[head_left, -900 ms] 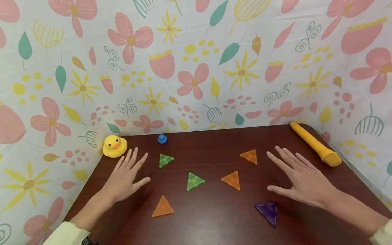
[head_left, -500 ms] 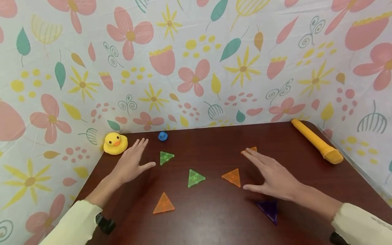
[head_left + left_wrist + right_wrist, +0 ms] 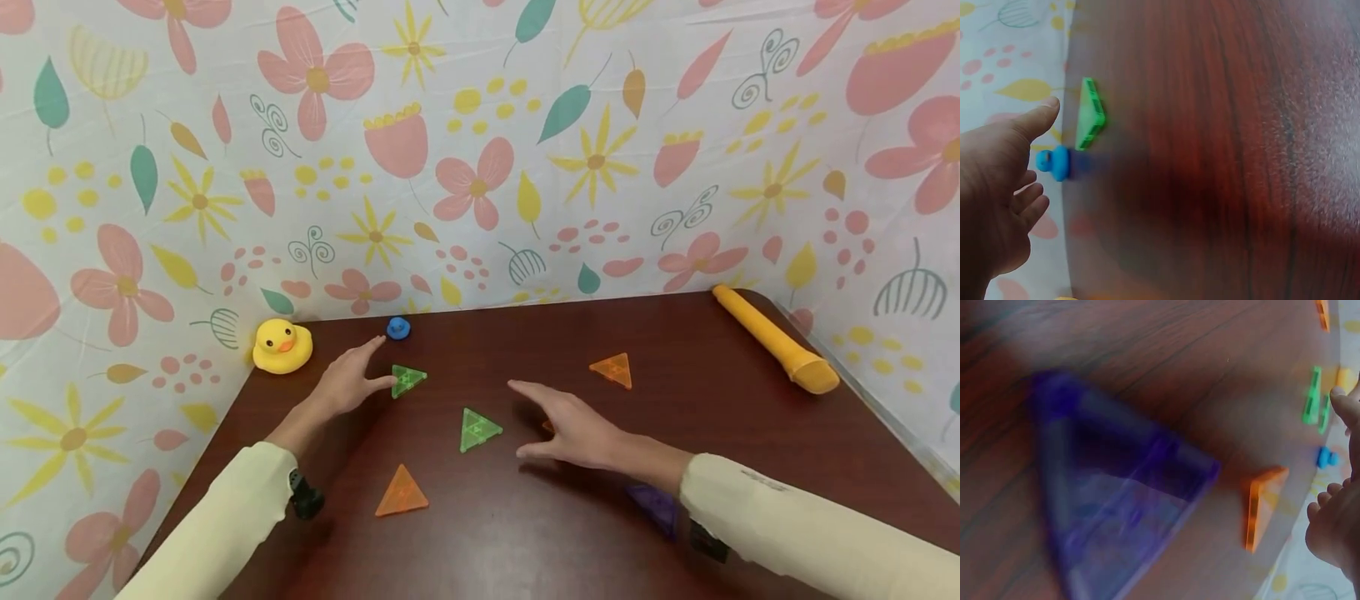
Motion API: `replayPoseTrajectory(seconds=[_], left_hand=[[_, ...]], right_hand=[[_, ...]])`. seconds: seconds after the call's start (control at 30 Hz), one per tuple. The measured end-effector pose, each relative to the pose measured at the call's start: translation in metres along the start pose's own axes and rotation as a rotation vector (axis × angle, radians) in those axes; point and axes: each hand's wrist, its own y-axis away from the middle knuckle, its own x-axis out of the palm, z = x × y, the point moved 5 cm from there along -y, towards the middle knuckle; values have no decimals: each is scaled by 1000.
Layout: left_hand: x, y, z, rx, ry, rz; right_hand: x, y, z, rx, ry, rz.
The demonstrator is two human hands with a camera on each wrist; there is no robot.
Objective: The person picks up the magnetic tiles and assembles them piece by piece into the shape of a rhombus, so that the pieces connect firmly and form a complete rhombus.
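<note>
My left hand (image 3: 341, 387) hovers on the left with fingers extended, its thumb tip overlapping the edge of a green translucent triangular tile (image 3: 410, 381). In the left wrist view that green tile (image 3: 1092, 115) lies beyond the thumb. A second green triangular tile (image 3: 478, 430) lies flat between the hands. My right hand (image 3: 573, 429), holding nothing, is over an orange triangular tile (image 3: 548, 426) and mostly hides it; thumb and fingers are spread apart toward the nearer green tile. Under the right forearm, partly covered, is a purple triangular tile (image 3: 651, 505).
More orange tiles lie at front left (image 3: 402, 492) and back right (image 3: 615, 369). A yellow rubber duck (image 3: 282, 347) and a small blue duck (image 3: 398, 328) sit at the table's far left. A yellow microphone-shaped object (image 3: 772, 337) lies far right. A floral cloth (image 3: 480, 275) hangs behind.
Both hands have moved inward. The left went right to the farther green tile; the right swept left over the orange tile. The tiles have stayed in place.
</note>
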Motion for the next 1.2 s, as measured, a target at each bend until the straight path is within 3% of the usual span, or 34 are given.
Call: replayPoseTrajectory(seconds=[0.4,0.67,1.2], left_hand=[[22,-4,9,-27,16,68],[23,-3,8,-12,-1,48],[23,-2,5,28,-28,11]], right_hand=[[32,-28,3,-21,-62,37],[40,-39,-1,-33,-72,43],[48,-49,-7,-30,-149,149]])
